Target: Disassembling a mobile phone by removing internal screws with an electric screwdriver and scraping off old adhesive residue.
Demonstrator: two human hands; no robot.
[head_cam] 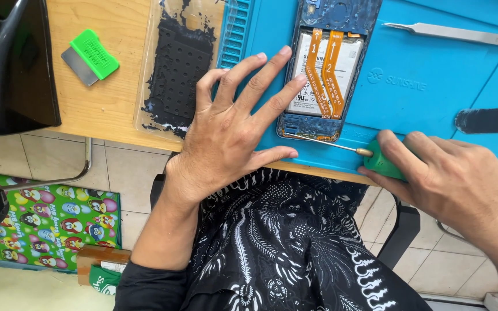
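An opened phone lies back-up on a blue work mat, showing its white battery and two orange flex cables. My left hand lies flat on the mat, fingers spread, fingertips pressing the phone's left edge. My right hand grips a green-handled screwdriver; its thin metal shaft points left, and its tip meets the phone's lower left corner.
The phone's removed back cover, black with torn adhesive, lies left of the mat on the wooden table. A green-handled scraper blade sits further left. Metal tweezers rest at the mat's top right. A black stand occupies the far left.
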